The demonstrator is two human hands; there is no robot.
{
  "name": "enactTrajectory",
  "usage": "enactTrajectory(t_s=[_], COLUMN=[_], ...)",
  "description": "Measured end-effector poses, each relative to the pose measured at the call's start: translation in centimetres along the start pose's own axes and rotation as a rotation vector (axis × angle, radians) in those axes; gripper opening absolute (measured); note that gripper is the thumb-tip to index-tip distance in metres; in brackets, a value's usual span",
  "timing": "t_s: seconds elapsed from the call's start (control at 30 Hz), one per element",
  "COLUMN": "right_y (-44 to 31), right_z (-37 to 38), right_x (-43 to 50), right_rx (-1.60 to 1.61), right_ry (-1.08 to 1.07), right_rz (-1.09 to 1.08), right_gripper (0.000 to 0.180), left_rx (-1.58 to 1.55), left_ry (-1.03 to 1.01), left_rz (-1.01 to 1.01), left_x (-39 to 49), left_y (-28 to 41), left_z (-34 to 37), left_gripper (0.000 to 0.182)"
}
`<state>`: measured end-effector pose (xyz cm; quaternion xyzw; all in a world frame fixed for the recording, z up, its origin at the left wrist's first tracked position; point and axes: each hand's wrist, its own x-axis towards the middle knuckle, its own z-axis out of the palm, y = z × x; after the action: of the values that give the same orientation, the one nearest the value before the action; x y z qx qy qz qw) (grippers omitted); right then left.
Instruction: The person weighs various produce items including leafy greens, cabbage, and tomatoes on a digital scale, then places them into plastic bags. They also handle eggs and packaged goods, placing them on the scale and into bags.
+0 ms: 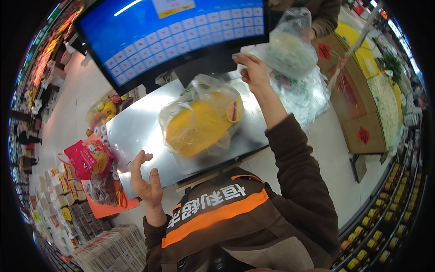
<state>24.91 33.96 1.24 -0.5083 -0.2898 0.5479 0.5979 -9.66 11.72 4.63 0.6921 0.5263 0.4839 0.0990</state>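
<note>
A yellow item [200, 125] inside a clear plastic bag [207, 85] lies on the metal counter plate [136, 119] in front of me. A round sticker [233, 111] with orange and purple stripes sits on its right end. My left hand [146, 182] is raised over the plate's near left corner, empty, fingers apart. Beyond the bag, my right hand [254, 73] is bent just below the lower edge of a large screen [176, 37]. Something small and pale shows at its fingertips; whether the fingers grip it is unclear.
At the right end, a person's hand [308, 35] is at a clear bag of pale green contents [290, 51], above a pile of clear plastic bags [302, 98]. On the left stand white paper rolls [103, 134], a pink package [88, 159] and red-handled scissors [121, 199]. Jar shelves [377, 221] line the right.
</note>
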Motion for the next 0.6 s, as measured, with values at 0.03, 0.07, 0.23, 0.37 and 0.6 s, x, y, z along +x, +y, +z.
enactTrajectory(t_s=[0.03,0.07,0.23,0.37,0.6], right_y=[-0.2,-0.4,-1.6,-2.2,-1.3], right_z=[0.4,0.7,2.7,4.4,-3.9], right_x=[0.8,1.4,5.9,7.6,-5.1], right_rx=[0.021,-0.002,-0.257,0.300,0.112], right_ry=[-0.006,0.042,0.099,0.161,-0.061], right_rz=[0.042,0.090,0.155,-0.090,-0.170], right_gripper=[0.029,0.028,0.015,0.018,0.010], left_rx=[-0.003,-0.005,-0.123,-0.026,-0.726], left_ry=[-0.022,-0.039,-0.243,-0.351,-0.598], left_rz=[0.015,0.032,-0.025,-0.026,-0.494], left_x=[0.3,0.6,3.2,5.9,9.1], left_y=[0.2,0.4,2.1,3.2,4.1], left_z=[0.3,0.6,2.0,5.7,11.7], left_gripper=[0.042,0.041,0.047,0.060,0.064])
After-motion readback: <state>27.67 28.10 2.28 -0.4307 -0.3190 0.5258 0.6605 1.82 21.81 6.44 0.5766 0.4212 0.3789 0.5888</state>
